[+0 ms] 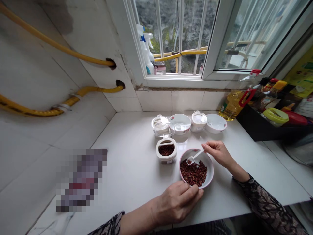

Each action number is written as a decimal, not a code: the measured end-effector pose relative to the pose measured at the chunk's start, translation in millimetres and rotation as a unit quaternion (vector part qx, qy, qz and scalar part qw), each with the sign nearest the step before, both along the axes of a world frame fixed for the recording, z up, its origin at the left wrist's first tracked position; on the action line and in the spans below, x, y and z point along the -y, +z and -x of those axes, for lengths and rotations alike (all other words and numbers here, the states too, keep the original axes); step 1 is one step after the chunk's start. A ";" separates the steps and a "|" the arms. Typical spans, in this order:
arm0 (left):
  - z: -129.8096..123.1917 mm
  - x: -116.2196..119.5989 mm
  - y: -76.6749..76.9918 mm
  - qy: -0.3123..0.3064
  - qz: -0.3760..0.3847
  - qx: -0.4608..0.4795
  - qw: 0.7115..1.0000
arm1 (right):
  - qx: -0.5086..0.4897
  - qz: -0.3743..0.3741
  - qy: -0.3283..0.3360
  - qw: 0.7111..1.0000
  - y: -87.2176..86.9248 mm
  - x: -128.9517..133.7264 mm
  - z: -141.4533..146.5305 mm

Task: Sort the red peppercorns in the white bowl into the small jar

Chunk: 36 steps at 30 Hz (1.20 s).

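A white bowl [209,169] with a pink rim holds many small reddish-brown peppercorns [194,174]. My left hand [177,200] grips the near rim of this bowl, fingers closed on its edge. Between the fingertips of my right hand [217,151] is the handle of a small white spoon [191,160]. The spoon's scoop is over the peppercorns inside the bowl, with a few bits in it. Left of the bowl stands a seasoning jar [160,156] with its clear lid flipped up, partly filled with the same peppercorns.
Behind are another lidded jar [156,126], a white bowl [179,130], a jar of white contents [199,122] and a second bowl [217,125]. An oil bottle [231,104] and a black rack [251,125] of condiments stand right. A blurred-out object [83,179] lies left.
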<state>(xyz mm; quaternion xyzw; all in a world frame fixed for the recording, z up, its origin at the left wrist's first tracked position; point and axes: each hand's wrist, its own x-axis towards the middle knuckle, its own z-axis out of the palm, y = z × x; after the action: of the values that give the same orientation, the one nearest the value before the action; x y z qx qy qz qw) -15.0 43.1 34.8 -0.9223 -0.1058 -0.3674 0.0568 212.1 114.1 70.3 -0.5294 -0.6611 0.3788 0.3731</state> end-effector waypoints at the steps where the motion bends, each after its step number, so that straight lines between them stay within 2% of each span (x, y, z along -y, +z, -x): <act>1: 0.3 0.1 0.0 0.002 0.002 -0.002 1.000 | -0.003 0.003 0.002 1.000 0.1 0.0 0.0; 9: -2.2 -0.4 4.3 -0.007 0.040 0.039 0.998 | -0.007 0.024 -0.002 1.000 -4.1 -2.1 -1.8; 16: -3.8 1.1 6.2 0.029 0.035 0.072 0.996 | 0.004 0.024 -0.008 1.000 -4.8 -2.6 -1.0; 27: -2.5 0.5 2.3 0.022 0.042 0.067 0.997 | -0.026 0.051 -0.015 0.998 -2.6 -1.9 0.2; 36: -1.1 0.6 5.8 0.013 0.043 0.068 0.997 | -0.043 0.066 -0.023 0.997 -5.7 -4.5 0.6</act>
<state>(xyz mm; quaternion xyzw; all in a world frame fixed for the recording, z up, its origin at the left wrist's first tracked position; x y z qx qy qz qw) -13.9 42.5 40.6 -0.8954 -0.1374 -0.4232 0.0143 211.5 118.6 64.6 -0.5513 -0.6055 0.4353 0.3741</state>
